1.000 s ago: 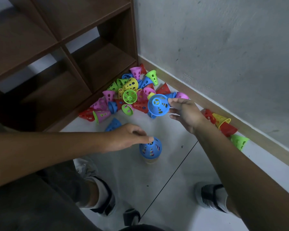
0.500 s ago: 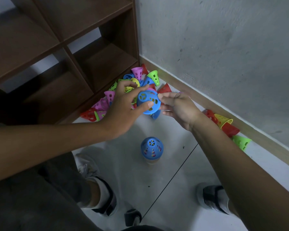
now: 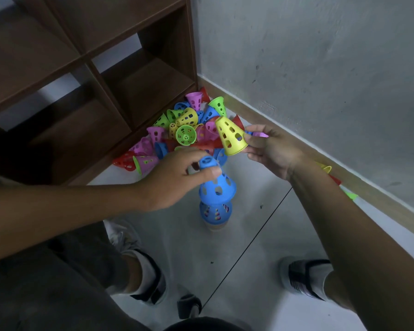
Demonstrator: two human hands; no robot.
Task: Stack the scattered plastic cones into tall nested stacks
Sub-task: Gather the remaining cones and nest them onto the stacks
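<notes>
Floor (image 3: 261, 235) open around stack (image 3: 216, 211), wall (image 3: 320, 68) right

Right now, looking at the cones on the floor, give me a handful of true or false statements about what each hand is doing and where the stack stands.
1. The left hand grips the tip of a blue cone above the blue-topped stack. True.
2. The right hand holds a red cone. False: it holds a yellow cone.
3. The stack stands on a shelf of the wooden shelf unit. False: it stands on the floor, in front of the unit.
4. The pile of loose cones lies in the corner between shelf unit and wall. True.
</notes>
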